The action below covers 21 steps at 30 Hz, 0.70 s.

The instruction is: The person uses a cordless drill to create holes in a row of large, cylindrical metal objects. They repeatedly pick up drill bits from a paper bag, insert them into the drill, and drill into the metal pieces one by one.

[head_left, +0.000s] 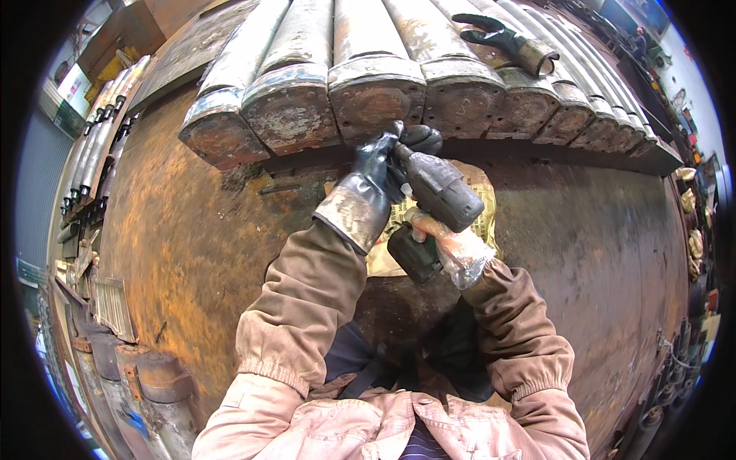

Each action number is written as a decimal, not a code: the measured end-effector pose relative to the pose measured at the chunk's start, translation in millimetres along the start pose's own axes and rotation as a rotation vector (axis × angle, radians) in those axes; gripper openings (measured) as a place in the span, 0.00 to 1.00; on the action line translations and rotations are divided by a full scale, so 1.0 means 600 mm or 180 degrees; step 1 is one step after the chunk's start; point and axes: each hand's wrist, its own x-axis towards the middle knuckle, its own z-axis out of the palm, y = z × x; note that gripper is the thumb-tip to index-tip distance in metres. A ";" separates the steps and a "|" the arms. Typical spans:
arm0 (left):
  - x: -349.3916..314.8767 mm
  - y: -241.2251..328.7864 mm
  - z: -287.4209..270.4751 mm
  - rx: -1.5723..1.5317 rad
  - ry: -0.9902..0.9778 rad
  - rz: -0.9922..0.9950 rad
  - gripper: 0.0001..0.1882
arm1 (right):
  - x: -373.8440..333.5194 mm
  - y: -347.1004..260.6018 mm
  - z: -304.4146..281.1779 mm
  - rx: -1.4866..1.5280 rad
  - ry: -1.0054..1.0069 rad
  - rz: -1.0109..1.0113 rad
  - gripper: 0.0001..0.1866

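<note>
A cordless power driver, dark grey with a scuffed body and black battery, is held in front of me with its nose toward the row of pipes. My right hand, in a clear plastic glove, is wrapped round its handle. My left hand, in a black coated glove with a worn pale cuff, closes round the front of the tool. Just beyond the nose is the flat rusty end of a thick metal pipe. What the tip touches is hidden by the left glove.
Several pale pipes with square, rusty end blocks lie side by side ahead. An empty black glove rests on them. Under my hands a printed paper sheet lies on the rusty steel surface. More cylinders stand at the lower left.
</note>
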 end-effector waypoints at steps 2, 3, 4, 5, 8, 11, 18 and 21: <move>0.016 -0.001 0.016 0.0424 0.0904 -0.0001 0.20 | 0.020 0.013 -0.017 -0.0801 -0.0052 -0.0651 0.18; 0.021 -0.011 0.027 0.0862 0.1059 0.0237 0.18 | 0.038 0.033 -0.048 -0.1473 -0.0003 -0.1055 0.19; 0.024 -0.016 0.031 0.1312 0.1224 0.0501 0.17 | 0.058 0.056 -0.077 -0.2085 0.0096 -0.1456 0.19; 0.020 -0.012 0.027 0.1213 0.1265 0.0531 0.15 | 0.053 0.013 -0.046 -0.2611 -0.0034 -0.1771 0.31; 0.019 -0.011 0.028 0.1004 0.1680 0.0128 0.17 | 0.028 -0.048 0.000 -0.3238 -0.0064 -0.1987 0.41; 0.019 -0.003 0.013 -0.0239 0.1360 -0.0510 0.24 | -0.005 -0.027 -0.025 -0.0464 0.0056 -0.0155 0.21; 0.013 -0.020 -0.067 0.2516 0.0995 0.0383 0.14 | -0.008 -0.043 -0.010 -0.0135 0.0473 -0.0217 0.18; 0.013 0.002 -0.086 0.0372 0.2288 0.0274 0.25 | 0.015 -0.041 -0.002 -0.0247 0.0406 -0.0163 0.19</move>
